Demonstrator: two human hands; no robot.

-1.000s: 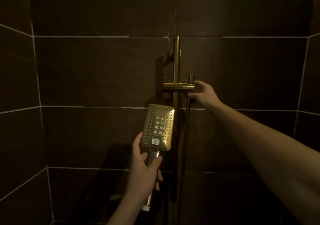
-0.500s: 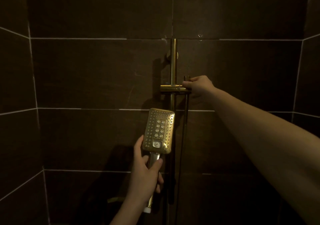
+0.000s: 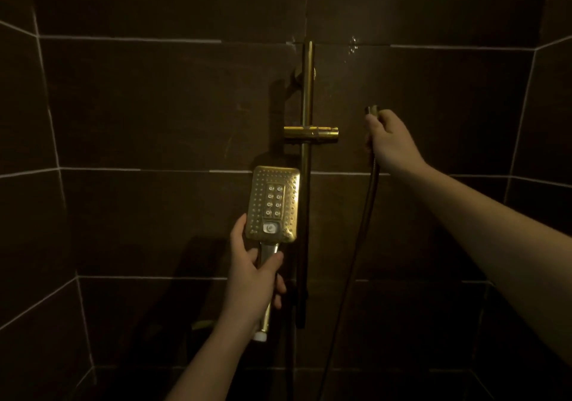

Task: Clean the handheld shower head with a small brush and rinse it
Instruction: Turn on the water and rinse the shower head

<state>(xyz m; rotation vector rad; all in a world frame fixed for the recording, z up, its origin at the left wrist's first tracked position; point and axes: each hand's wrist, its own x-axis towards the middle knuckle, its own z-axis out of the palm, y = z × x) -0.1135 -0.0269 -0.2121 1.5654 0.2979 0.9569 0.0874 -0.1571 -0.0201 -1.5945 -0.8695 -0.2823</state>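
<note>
A gold rectangular shower head (image 3: 274, 204) stands upright with its nozzle face toward me, detached from its hose. My left hand (image 3: 252, 280) grips its handle just below the head; the handle's white threaded end (image 3: 259, 336) sticks out under my palm. My right hand (image 3: 388, 140) grips the loose top end of the dark hose (image 3: 360, 239), right of the rail; the hose's metal nut (image 3: 372, 110) shows above my fingers. No brush is in view.
A gold vertical rail (image 3: 307, 97) is fixed to the dark tiled wall, with an empty gold holder bracket (image 3: 311, 132) on it. Tiled walls close in on the left and right. Water drops (image 3: 353, 48) speckle the wall near the rail's top.
My right hand has lifted the hose end out of the holder bracket and carried it to the right, away from the rail. My left hand keeps the shower head where it was.
</note>
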